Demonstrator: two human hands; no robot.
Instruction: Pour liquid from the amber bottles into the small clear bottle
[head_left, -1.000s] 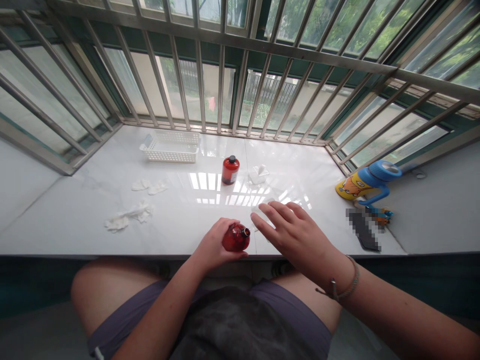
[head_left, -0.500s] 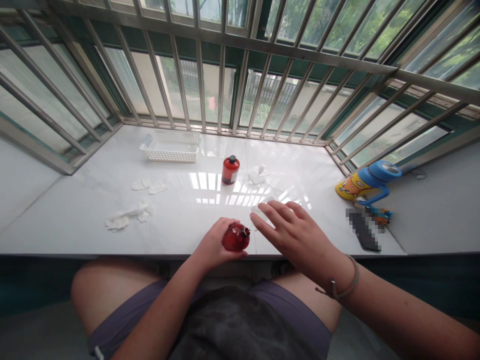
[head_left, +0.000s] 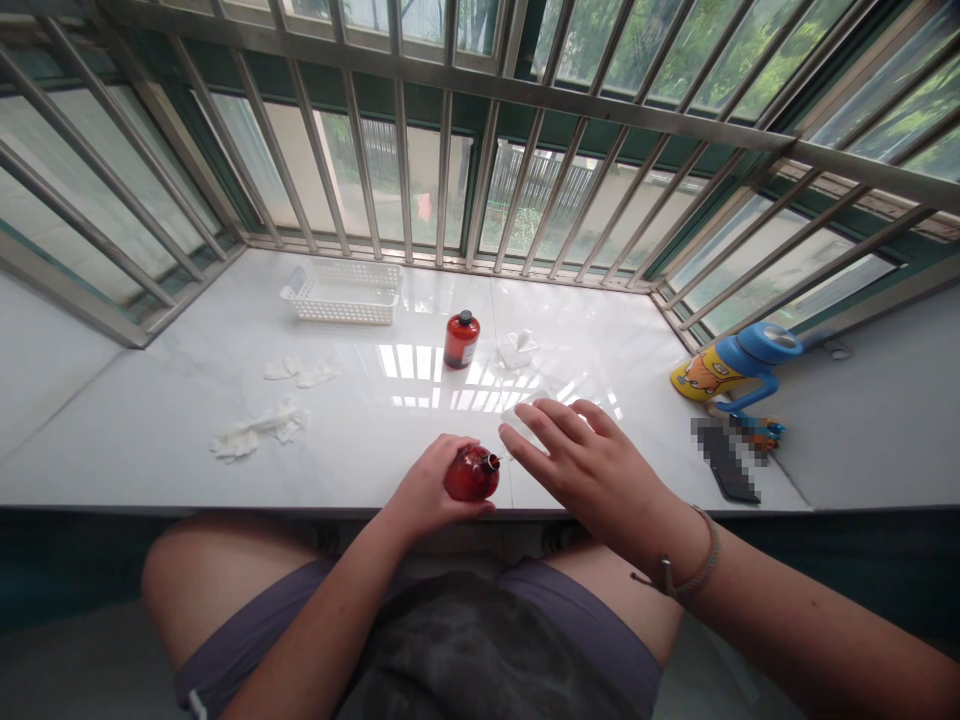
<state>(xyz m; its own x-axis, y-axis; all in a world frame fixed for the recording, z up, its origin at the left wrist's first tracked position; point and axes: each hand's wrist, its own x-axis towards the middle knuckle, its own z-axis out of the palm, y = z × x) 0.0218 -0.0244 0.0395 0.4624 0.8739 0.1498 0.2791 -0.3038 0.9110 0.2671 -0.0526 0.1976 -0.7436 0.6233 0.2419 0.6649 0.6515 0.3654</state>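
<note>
A red see-through bottle (head_left: 466,482) is tilted to the right near the counter's front edge, its uncapped mouth pointing at my right hand. My left hand (head_left: 429,488) wraps round it from the left, thumb at the front. My right hand (head_left: 574,450) curls over a clear, colourless container (head_left: 517,418); only its edge shows past my fingers, the rest being hidden under the palm. The clear container's lower end lies close to the red bottle's mouth; whether they touch I cannot tell. Behind them stands a second red bottle (head_left: 460,342) with a dark cap and a pale label.
A white perforated basket (head_left: 341,308) sits at the back left, crumpled tissues (head_left: 259,428) in front of it. A small white tissue pack (head_left: 519,347) lies behind my right hand. To the right are a blue-and-yellow flask (head_left: 731,365) and a dark phone-like slab (head_left: 729,465). Metal bars (head_left: 465,225) close off the back.
</note>
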